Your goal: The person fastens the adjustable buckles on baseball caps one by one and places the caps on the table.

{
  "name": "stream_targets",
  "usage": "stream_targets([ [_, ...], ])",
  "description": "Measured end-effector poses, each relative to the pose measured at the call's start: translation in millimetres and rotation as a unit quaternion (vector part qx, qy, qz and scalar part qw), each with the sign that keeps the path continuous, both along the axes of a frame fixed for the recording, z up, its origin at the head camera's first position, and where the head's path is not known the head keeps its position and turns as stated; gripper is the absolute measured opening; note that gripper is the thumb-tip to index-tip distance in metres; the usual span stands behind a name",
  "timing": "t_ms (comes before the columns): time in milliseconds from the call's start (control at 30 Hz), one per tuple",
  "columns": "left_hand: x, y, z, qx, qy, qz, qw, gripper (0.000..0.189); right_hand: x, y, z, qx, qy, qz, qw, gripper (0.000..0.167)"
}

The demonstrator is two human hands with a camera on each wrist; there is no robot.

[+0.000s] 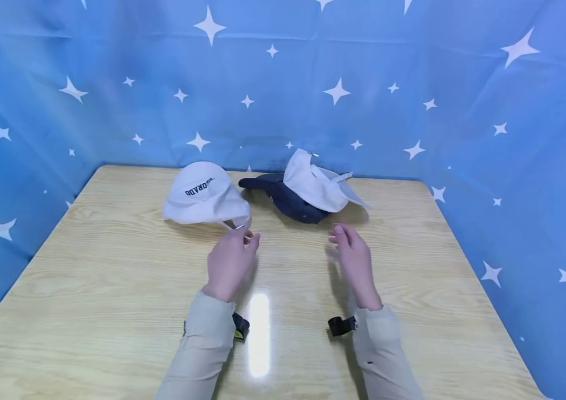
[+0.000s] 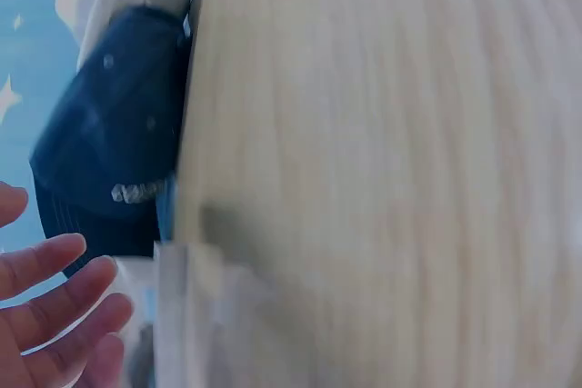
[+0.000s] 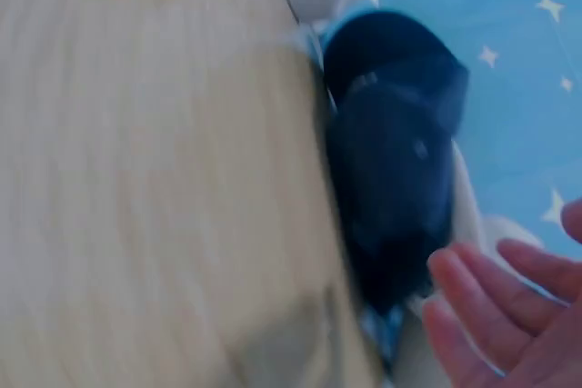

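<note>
A white baseball cap (image 1: 200,194) with dark "COLORADO" lettering lies at the back left of the table. My left hand (image 1: 231,261) is at its strap end, fingers apart and loosely bent in the left wrist view, with nothing seen between them. Right of that cap lies a navy cap (image 1: 290,201), its brim toward the left. A second white cap (image 1: 310,180) rests tilted on the navy one, its strap raised. My right hand (image 1: 354,258) hovers in front of these two caps, apart from them, fingers loosely extended and holding nothing.
The caps lie on a light wood-grain table (image 1: 128,311) close to its back edge. A blue curtain (image 1: 283,72) with white stars hangs behind and along both sides. Both wrists wear dark cameras (image 1: 341,326) below the hands.
</note>
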State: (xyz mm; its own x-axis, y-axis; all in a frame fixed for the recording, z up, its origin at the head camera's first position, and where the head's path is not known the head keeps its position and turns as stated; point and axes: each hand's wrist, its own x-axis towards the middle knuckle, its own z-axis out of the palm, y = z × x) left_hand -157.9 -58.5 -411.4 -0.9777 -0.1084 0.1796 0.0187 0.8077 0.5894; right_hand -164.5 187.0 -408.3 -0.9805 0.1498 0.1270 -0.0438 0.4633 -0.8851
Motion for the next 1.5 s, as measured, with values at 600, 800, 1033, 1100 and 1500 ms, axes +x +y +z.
stream_targets([
  [600,-23.2,-62.6,-20.6,0.094,-0.130,0.033,0.9865,0.046,-21.4,-63,-42.4,-0.393,-0.106,0.135,0.9035,0.045],
  [800,-29.8,-60.0,-25.7,0.112,-0.129,0.033,0.9848,0.043,-31.6,-71,-46.5,-0.428,-0.135,0.150,0.8807,0.039],
  [1033,-34.1,-60.0,-29.0,0.141,-0.118,0.038,0.9822,0.039,-44.7,-77,-45.0,-0.408,-0.151,0.167,0.8849,0.040],
  [1100,-35.7,-60.0,-29.3,0.174,-0.116,0.023,0.9775,0.039,-47.1,-80,-45.2,-0.400,-0.147,0.167,0.8889,0.040],
  [1500,-45.8,-66.9,-32.1,0.397,-0.094,0.067,0.9104,0.070,-47.2,-93,-46.2,-0.304,-0.123,0.143,0.9337,0.034],
])
